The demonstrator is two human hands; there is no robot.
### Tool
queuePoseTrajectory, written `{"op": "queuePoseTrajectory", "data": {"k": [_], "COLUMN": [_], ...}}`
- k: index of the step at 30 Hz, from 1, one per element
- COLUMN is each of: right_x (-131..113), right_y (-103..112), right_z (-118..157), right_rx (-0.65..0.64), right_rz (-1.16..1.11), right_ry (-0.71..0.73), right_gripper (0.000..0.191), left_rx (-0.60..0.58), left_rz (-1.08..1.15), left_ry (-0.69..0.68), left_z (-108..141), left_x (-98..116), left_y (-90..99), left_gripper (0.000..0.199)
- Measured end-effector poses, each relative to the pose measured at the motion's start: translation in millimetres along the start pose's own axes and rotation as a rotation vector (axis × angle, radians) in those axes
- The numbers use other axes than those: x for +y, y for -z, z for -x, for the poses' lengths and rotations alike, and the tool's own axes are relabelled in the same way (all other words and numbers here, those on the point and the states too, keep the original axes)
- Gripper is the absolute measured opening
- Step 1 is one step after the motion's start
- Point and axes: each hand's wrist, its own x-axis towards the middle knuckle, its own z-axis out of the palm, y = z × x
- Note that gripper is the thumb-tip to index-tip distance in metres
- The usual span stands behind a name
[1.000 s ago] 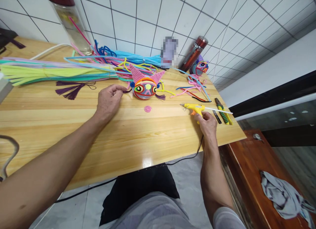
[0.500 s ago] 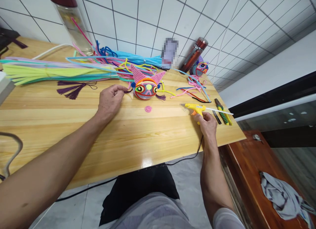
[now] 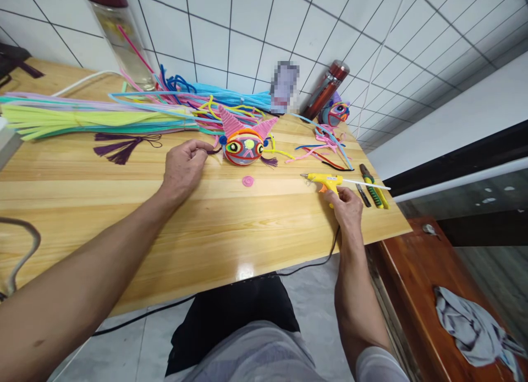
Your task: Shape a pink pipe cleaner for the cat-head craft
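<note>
My left hand is closed, its fingertips pinching a dark purple tassel at the left side of a mask-like figure. That figure has pink pointed ears, ringed eyes and a second purple tassel on its right. Just below it, a flat pink coil lies on the wooden table. My right hand grips the handle of a yellow glue gun, whose nozzle points left and whose white glue stick sticks out behind.
Pipe-cleaner bundles, a loose purple tassel and a bottle lie or stand at the back left. Toward the right are a red flask, another figure, pliers and a dark cutter. A black cord hangs at the front edge.
</note>
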Motion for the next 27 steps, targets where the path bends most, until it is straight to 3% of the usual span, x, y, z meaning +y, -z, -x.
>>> {"op": "queuePoseTrajectory", "data": {"k": [7,27], "right_x": [8.0,7.0], "right_y": [-0.9,-2.6], "right_z": [-2.7,-4.7], "right_rx": [0.015,0.028], "right_rz": [-0.033,-0.028], "right_ry": [0.001,0.015], "right_gripper": [0.049,0.052], "left_rx": [-0.003,0.000], "left_rz": [-0.026,-0.003], "left_ry": [0.005,0.000], "left_z": [0.5,-1.2], "left_x": [2.7,-5.3], "left_y": [0.8,-0.4], "left_gripper": [0.041,0.035]}}
